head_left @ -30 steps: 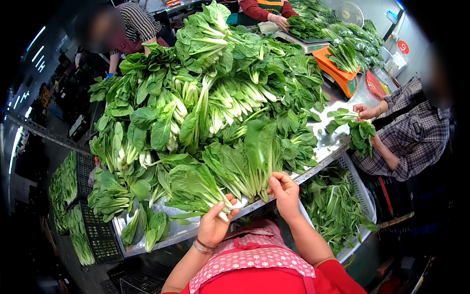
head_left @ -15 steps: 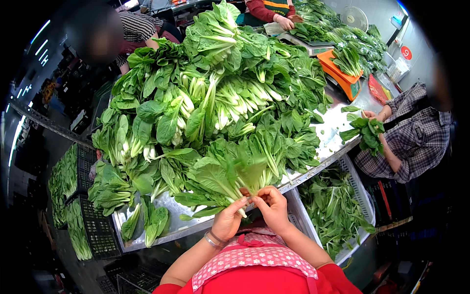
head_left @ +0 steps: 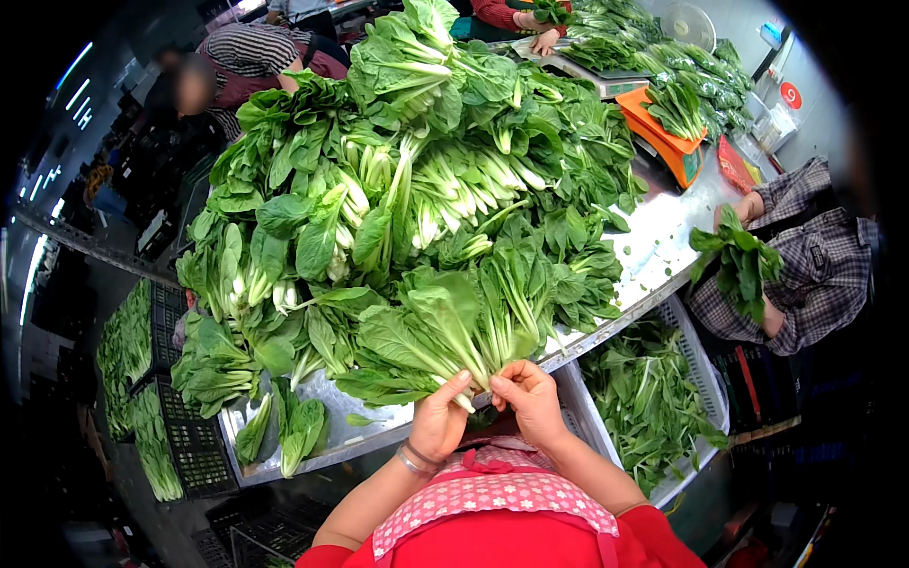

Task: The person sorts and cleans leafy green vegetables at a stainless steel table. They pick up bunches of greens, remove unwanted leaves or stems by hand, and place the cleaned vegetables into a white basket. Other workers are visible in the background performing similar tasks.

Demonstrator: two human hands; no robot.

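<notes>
Over the near edge of the table, my left hand (head_left: 438,417) is closed around the pale stem ends of a bunch of leafy greens (head_left: 417,348), whose leaves fan out away from me. Close beside it, my right hand (head_left: 530,405) is pinched at the base of the bunch, with thumb and forefinger against a stem end; what exactly sits between those fingertips is partly hidden. Just beyond both hands rises a big heap of leafy greens (head_left: 379,189), white stems showing in its middle. A few loose heads (head_left: 302,434) lie on the metal tabletop to the left.
A white crate (head_left: 717,407) of loose leaves stands below the table at right, black crates (head_left: 189,445) of greens at left. An orange scale (head_left: 674,151) sits at far right. One co-worker in a checked shirt (head_left: 805,256) holds greens; others work across the heap.
A blurred leaf above my fingers has settled against the bunch, and my hands sit slightly farther apart. The co-worker at right has drawn their greens closer; the striped-shirt person has shifted.
</notes>
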